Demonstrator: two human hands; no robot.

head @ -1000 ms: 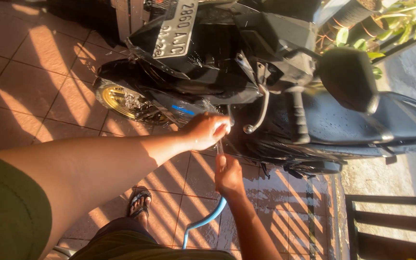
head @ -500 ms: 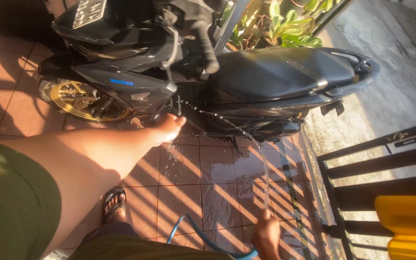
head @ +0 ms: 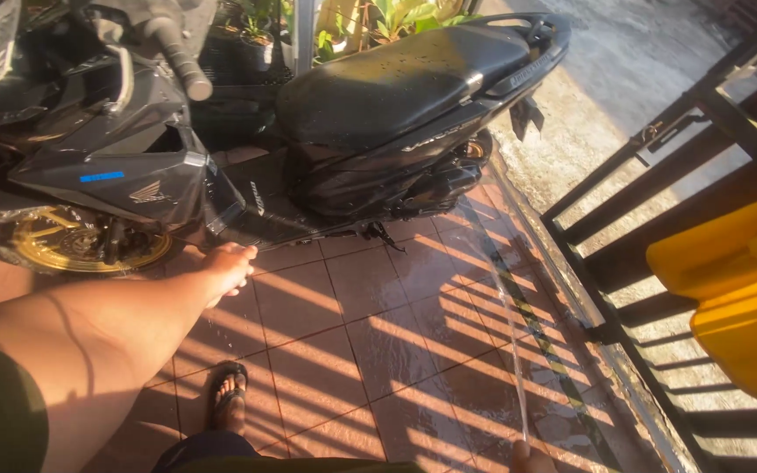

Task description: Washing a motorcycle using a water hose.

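- A person washes a black scooter (head: 370,123) parked on a terracotta tiled floor (head: 370,350) in low, warm sunlight, seen from the head camera looking down.
- The left hand (head: 228,267) reaches forward at the end of a bare, outstretched arm, fingers loosely extended and empty, just beside the scooter's lower side panel (head: 260,215) under the footboard; whether the fingertips touch the bodywork cannot be told.
- The right hand (head: 532,457) shows only as a sliver at the bottom edge of the frame. A thin jet of water (head: 505,307) rises from it toward the rear of the scooter, so it appears closed around a nozzle or hose end, though the grip itself is cut off and cannot be confirmed.
- The wet seat (head: 405,74) carries beads of water, and the tiles beside the machine shine with runoff.
- The gold front wheel (head: 81,245) sits at left below the blue-marked front fairing (head: 124,180).
- A sandalled foot (head: 228,398) stands on the tiles between the two arms.
- A dark metal gate (head: 659,201) and a yellow plastic object (head: 738,289) stand at right, well apart from the scooter; potted plants (head: 378,17) grow behind it.
- Judged from this, the rinsing step is in hand: the spray works the rear half while the free hand attends to the lower panel. The next move seems to call for steadying the jet on the bodywork and rubbing the panel with the open palm, keeping footing on the slick tiles.
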